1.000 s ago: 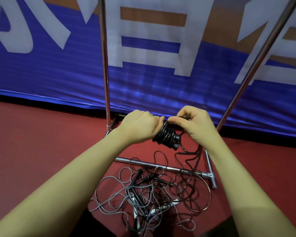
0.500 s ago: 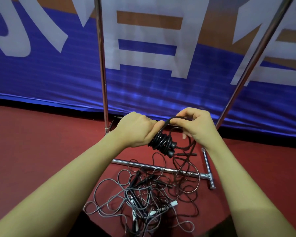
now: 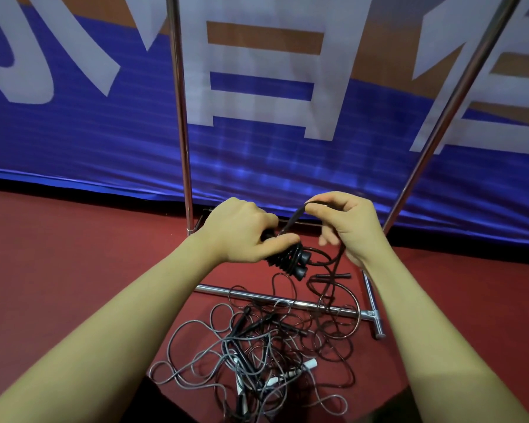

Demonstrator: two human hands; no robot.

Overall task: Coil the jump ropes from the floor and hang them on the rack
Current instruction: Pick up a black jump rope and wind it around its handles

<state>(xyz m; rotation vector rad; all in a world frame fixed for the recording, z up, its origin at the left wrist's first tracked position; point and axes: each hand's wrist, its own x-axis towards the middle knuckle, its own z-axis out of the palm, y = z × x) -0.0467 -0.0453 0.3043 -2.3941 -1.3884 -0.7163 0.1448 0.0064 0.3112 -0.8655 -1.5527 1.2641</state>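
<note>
The left hand (image 3: 242,230) holds a black jump rope (image 3: 290,259) by its two handles, fingers curled round them and the thumb lying across the top, with several turns of cord already wound tightly about the handles so that only their round ends stick out past the coil. The right hand (image 3: 348,224), just beside the left and a little higher, has its grip narrow: thumb and forefinger pinch a stretch of the same black cord, which runs taut down to the coil, while the other fingers hang loosely. The loose tail of this rope drops from the right hand down to the red floor (image 3: 74,270). The hands work above the foot of a chrome rack (image 3: 182,117); its two upright poles rise behind them and its lower crossbar (image 3: 275,299) lies on the floor just below the coil. In front of that crossbar, nearer the person, a tangled pile of jump ropes (image 3: 257,355) lies on the floor, grey and dark cords looped over one another, with some black and white handles among them. Behind the rack hangs a blue banner (image 3: 74,132) with large white lettering.
</note>
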